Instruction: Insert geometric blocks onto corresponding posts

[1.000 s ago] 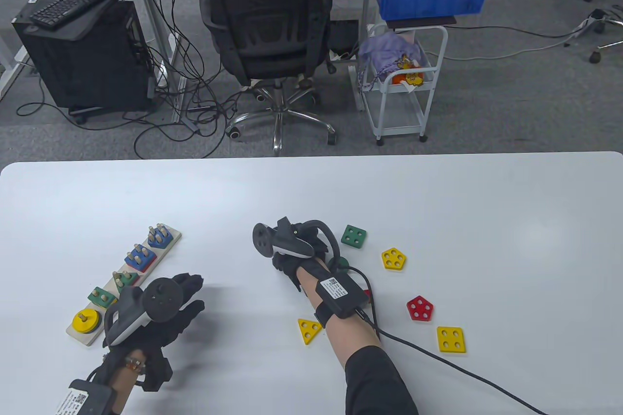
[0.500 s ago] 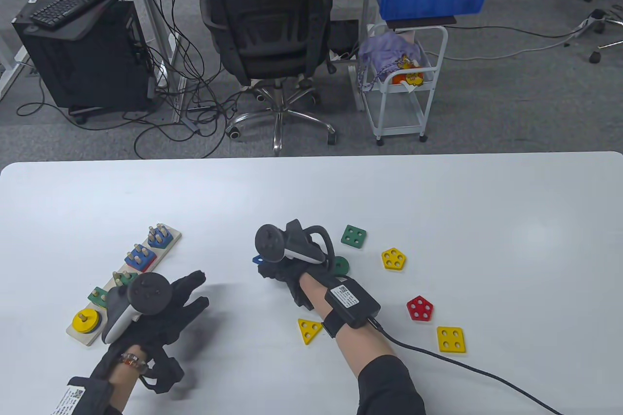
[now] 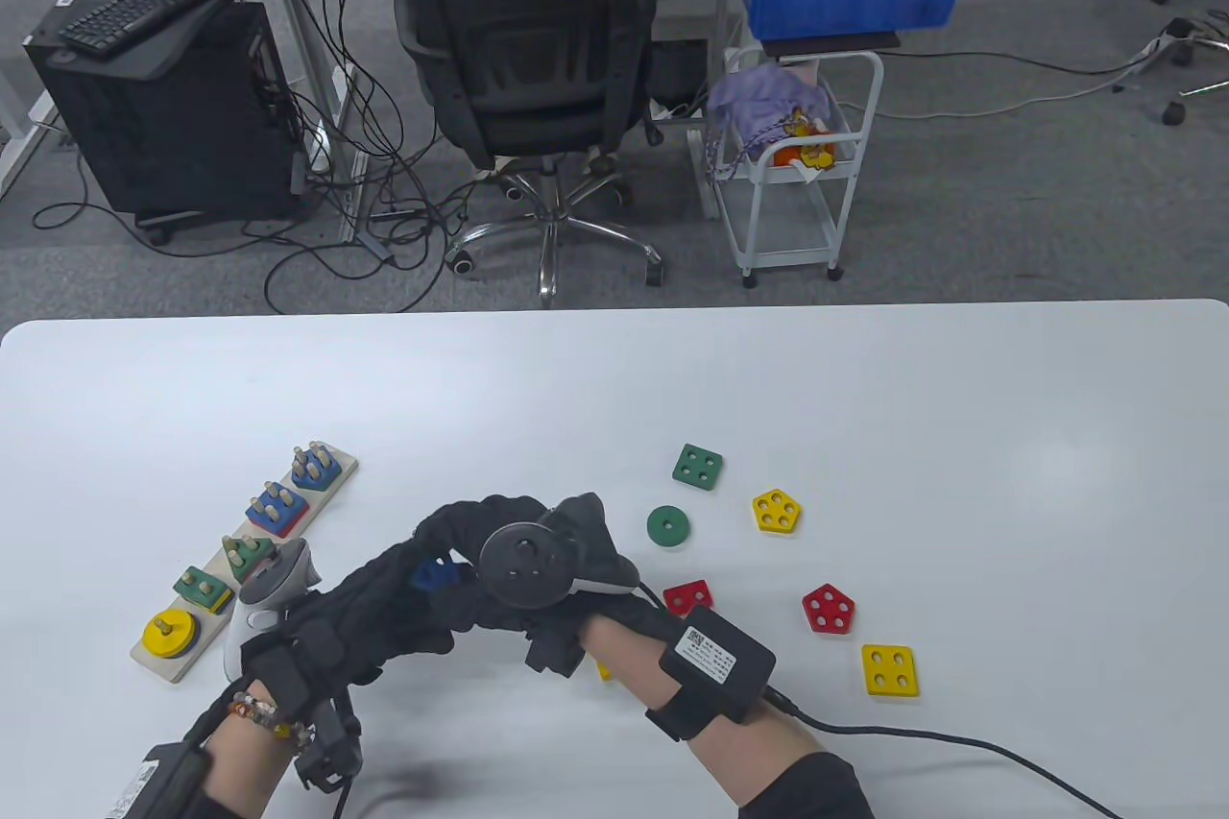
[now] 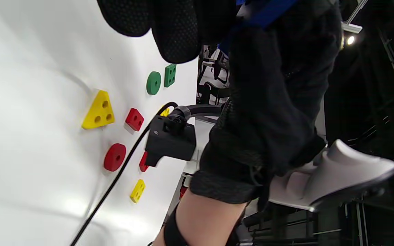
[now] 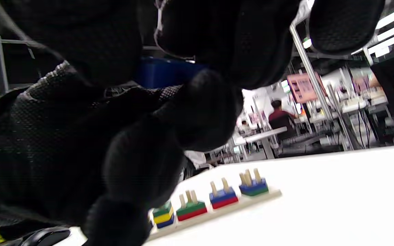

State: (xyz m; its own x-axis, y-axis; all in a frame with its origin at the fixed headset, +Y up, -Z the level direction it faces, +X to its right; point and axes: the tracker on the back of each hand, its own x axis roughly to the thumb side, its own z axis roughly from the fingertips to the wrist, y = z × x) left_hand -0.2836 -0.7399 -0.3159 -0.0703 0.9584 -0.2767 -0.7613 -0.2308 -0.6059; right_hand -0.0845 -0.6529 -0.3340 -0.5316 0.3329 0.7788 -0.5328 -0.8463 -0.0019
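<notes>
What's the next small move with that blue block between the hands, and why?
Probably: the left hand takes a firm grip on the blue block, then the right hand releases. Both hands meet around the block above the table, and the peg board lies on the left hand's side, so it looks like a handover.

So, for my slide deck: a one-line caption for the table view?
Both gloved hands meet over a blue block, peg board left, loose blocks right.

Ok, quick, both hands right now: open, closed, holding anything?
Left hand: fingers on the blue block; whether it grips it cannot be told.
Right hand: fingers curled around the same blue block, holding it above the table.
</notes>
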